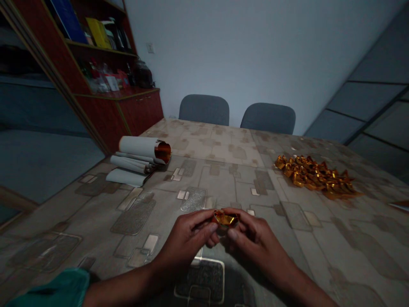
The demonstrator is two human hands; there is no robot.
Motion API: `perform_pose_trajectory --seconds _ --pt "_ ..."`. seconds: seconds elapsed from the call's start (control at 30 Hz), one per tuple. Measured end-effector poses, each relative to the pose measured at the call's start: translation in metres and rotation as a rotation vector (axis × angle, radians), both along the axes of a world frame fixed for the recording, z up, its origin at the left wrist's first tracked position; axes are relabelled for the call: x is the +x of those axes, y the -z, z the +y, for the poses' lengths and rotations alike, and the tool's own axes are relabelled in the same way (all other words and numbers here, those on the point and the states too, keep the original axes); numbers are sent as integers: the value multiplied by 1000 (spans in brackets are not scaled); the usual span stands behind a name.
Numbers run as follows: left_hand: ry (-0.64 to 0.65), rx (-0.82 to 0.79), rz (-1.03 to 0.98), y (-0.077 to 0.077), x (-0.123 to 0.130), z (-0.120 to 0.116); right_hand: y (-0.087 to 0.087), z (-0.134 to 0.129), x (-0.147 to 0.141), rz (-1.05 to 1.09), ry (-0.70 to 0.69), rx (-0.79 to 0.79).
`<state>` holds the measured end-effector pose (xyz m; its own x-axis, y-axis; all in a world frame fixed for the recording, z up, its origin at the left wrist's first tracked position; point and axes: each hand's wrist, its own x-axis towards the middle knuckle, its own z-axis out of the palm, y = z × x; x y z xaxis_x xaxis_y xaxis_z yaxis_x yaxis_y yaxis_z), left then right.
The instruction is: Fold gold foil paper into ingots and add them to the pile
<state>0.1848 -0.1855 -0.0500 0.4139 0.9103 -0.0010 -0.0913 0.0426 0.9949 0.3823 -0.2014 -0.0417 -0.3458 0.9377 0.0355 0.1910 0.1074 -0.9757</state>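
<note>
Together, two-handed grip [191, 234] [257, 236] (pinched close), gold foil [226, 219]

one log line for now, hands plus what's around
left hand: holds folded gold foil piece; right hand: holds same piece; off right: folded gold foil cluster; off left: curled white-backed sheets

I saw one grey chair [203, 109] and a second chair [269, 117] behind the patterned table [223, 147]. On my left stood a reddish cabinet [140, 112]; it held a yellow folder [99, 34] and a dark jar [142, 74].
</note>
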Motion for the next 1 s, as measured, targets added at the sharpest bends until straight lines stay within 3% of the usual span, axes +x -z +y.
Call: perform_pose_trajectory --seconds 0.23,0.5,0.63,0.7,0.83,1.0 --pt "-69 -283 -213 12 1 8 -3 -4 -6 -52 -12 86" --pt "16 -522 -490 12 7 1 5 -9 -11 -139 100 247" --pt "109 -565 -546 17 7 0 9 -14 -12 -158 206 263" --pt "149 -567 -547 20 7 -1 7 -16 -14 -173 218 382" --pt "202 -571 -519 23 5 0 0 -18 -16 -265 121 609" --pt "221 -556 -454 20 2 3 4 -20 -14 -458 87 594"
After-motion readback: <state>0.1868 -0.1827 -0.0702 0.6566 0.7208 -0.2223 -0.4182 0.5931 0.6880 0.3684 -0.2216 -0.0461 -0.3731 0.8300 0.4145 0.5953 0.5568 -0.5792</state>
